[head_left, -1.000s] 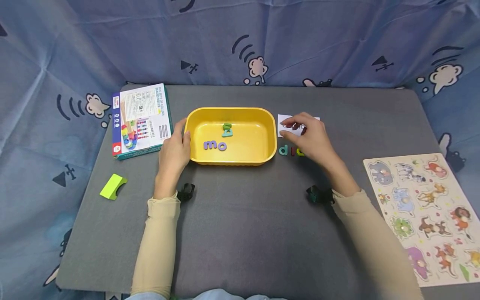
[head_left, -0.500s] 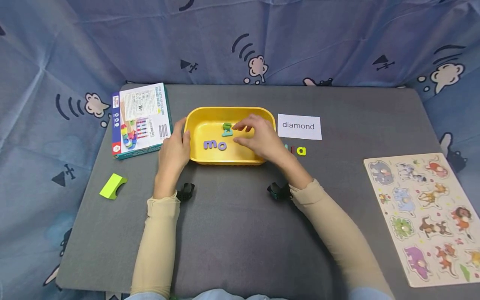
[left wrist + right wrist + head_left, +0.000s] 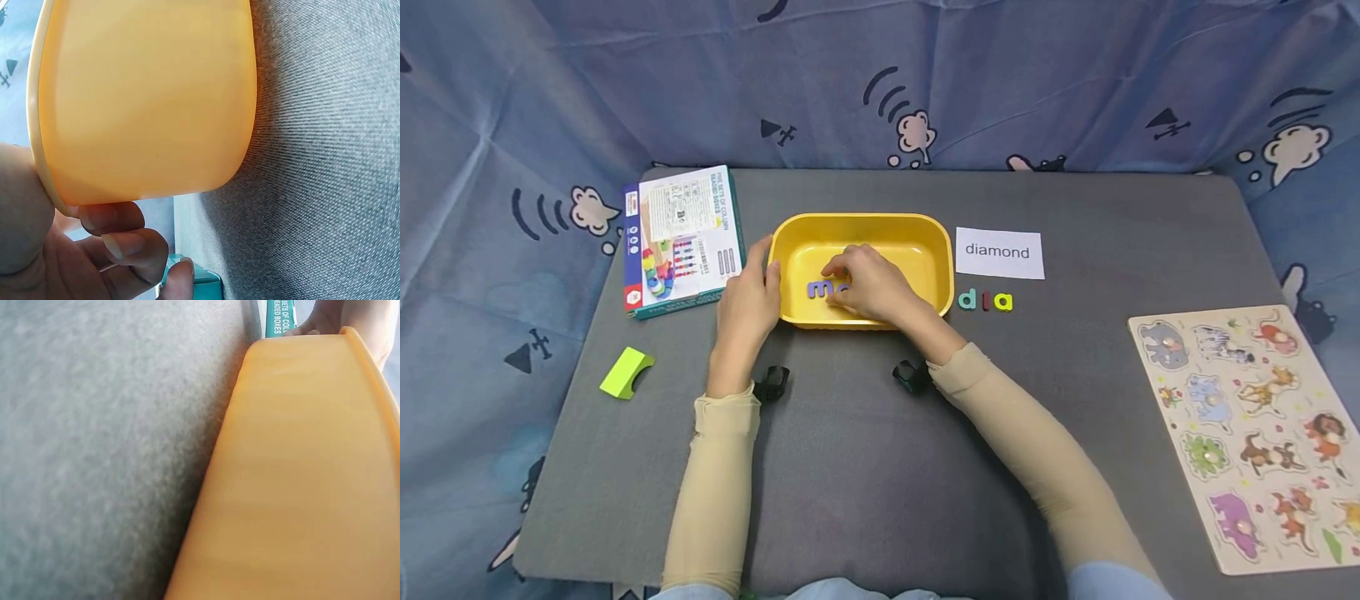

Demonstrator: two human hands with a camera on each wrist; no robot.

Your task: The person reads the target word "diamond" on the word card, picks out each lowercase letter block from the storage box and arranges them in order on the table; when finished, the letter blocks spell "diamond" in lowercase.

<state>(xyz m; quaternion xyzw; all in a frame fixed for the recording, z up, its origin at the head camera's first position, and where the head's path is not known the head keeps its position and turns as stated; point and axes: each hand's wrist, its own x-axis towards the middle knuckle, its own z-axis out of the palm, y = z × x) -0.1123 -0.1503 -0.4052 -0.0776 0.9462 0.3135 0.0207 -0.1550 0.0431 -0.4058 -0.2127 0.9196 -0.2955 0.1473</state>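
Observation:
My left hand (image 3: 748, 304) grips the left end of the yellow tray (image 3: 925, 312); in the left wrist view the hand (image 3: 106, 250) has its thumb and curled fingers at the tray's rim (image 3: 34, 112). Inside the tray, my right hand (image 3: 876, 287) is over the letters, fingertips at the purple "o" (image 3: 843, 288), which it partly covers. Whether it pinches the letter cannot be told. Just left lies the purple "m" (image 3: 820, 288). The green and teal letters are hidden under the hand. The right wrist view shows only the tray's outer wall (image 3: 300, 456), not the right hand.
Right of the tray lies a white card (image 3: 1000, 265) reading "diamond", above a teal "d" (image 3: 967, 299), a red letter (image 3: 986, 301) and a yellow-green "a" (image 3: 1003, 302). A box (image 3: 685, 242) and green block (image 3: 627, 372) lie left, an animal puzzle board (image 3: 1217, 433) right.
My right hand has moved left from over the card into the tray, down to the purple "o". The card and the letters below it are uncovered. The left hand has stayed at the tray.

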